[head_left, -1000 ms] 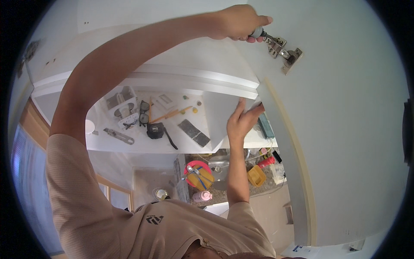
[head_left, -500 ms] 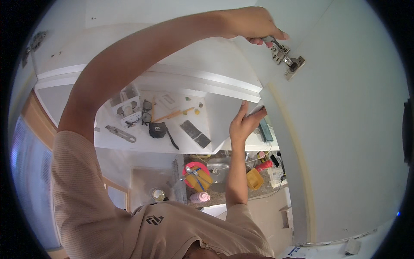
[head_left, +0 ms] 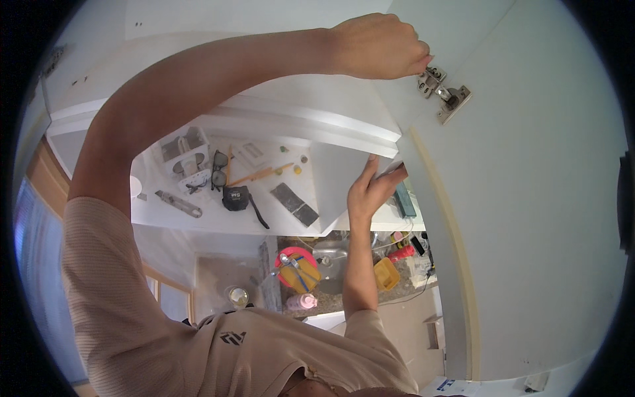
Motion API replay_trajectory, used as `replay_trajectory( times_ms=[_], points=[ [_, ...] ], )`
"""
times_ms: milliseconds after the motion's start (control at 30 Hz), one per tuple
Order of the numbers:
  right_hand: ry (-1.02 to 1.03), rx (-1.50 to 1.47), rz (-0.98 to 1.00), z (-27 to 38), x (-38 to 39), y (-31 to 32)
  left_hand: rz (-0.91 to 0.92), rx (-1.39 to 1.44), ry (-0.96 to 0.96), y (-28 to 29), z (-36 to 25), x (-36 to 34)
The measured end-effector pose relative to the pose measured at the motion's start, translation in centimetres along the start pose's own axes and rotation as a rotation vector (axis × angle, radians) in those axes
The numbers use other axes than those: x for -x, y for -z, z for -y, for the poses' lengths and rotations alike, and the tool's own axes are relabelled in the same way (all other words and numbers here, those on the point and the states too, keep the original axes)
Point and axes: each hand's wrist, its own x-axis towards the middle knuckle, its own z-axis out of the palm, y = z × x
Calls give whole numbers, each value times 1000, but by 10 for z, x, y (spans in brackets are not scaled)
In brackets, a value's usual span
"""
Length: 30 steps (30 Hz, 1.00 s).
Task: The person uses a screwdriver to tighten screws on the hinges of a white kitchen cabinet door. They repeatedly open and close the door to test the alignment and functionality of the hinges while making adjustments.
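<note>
That silvery hinge up there sits unfolded, slanting across pale panelling, a bright link bridging its two plates.

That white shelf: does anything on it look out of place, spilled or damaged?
Perhaps the dark glasses: they lie among workshop bits, beside the black tape measure and near the utility knife, which seems an odd spot for eyewear. I see no spill or clear damage.
</note>
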Motion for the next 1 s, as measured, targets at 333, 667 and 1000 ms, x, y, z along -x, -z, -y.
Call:
replay_trajectory(
  times_ms=[333,667,1000],
  points=[
    [28,9,-32,-13,2,1,144,1281,552,16,-1,-1],
    [38,21,-26,-5,0,0,40,471,291,-7,9,-12],
    [88,29,-54,-12,0,-2,-107,199,13,5,-4,-3]
  ],
)
